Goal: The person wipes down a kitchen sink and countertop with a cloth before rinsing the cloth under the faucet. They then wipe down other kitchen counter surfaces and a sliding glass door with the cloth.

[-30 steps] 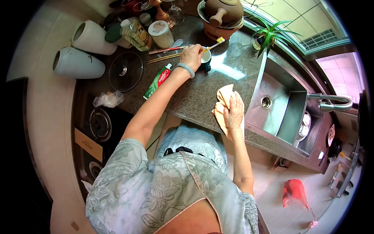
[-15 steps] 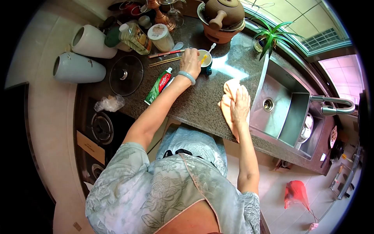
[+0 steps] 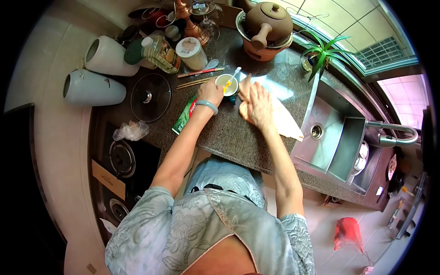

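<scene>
L hand (image 3: 211, 93) on mug (image 3: 233, 88) (Colgate tube (image 3: 183, 119) adj.)

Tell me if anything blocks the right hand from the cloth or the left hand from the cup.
Nothing visible does: the right hand lies directly on the cloth, and the left hand is at the left side of the cup, with no object seen between.

Toothpaste tube (image 3: 184, 119) just beside left hand (image 3: 211, 93): white-on-red "Colgate", partly hidden. Cardboard (image 3: 108, 179) well left of that hand: dark print, too small to read.
</scene>
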The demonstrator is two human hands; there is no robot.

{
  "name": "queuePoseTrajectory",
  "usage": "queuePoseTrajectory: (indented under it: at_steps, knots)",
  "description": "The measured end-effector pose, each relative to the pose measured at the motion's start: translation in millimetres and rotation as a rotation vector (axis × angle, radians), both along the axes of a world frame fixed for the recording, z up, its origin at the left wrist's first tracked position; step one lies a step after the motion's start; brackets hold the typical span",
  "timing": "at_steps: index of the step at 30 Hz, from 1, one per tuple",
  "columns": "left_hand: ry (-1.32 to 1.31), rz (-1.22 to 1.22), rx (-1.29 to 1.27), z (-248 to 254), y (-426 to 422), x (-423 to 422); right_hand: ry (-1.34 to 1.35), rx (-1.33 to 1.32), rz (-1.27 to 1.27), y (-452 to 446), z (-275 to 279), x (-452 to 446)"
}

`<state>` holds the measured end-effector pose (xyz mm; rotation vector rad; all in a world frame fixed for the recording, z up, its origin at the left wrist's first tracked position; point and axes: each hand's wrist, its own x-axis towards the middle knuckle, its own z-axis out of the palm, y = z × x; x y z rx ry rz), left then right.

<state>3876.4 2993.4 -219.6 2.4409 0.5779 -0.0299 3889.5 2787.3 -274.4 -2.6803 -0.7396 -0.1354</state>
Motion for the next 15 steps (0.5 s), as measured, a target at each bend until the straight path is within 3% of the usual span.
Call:
queuePoseTrajectory:
  at_steps: [7, 13, 14, 15]
  knots:
    - [0.014, 0.079, 0.052, 0.1, 24.7, -10.5, 0.018, 0.199, 0.286, -11.5, 25.3, -22.1]
    - [-0.002, 0.074, 0.113, -5.2, 27.8, -13.2, -0.14, 0.378, 0.001, 45.3, 13.0, 66.1]
    - [-0.005, 0.055, 0.106, -4.1, 26.9, -12.7, -0.257, 0.347, -0.06, 56.8, -15.2, 85.7]
    - [0.039, 0.053, 0.128, -0.9, 25.3, -11.5, -0.206, 0.255, -0.022, 68.4, -9.3, 96.1]
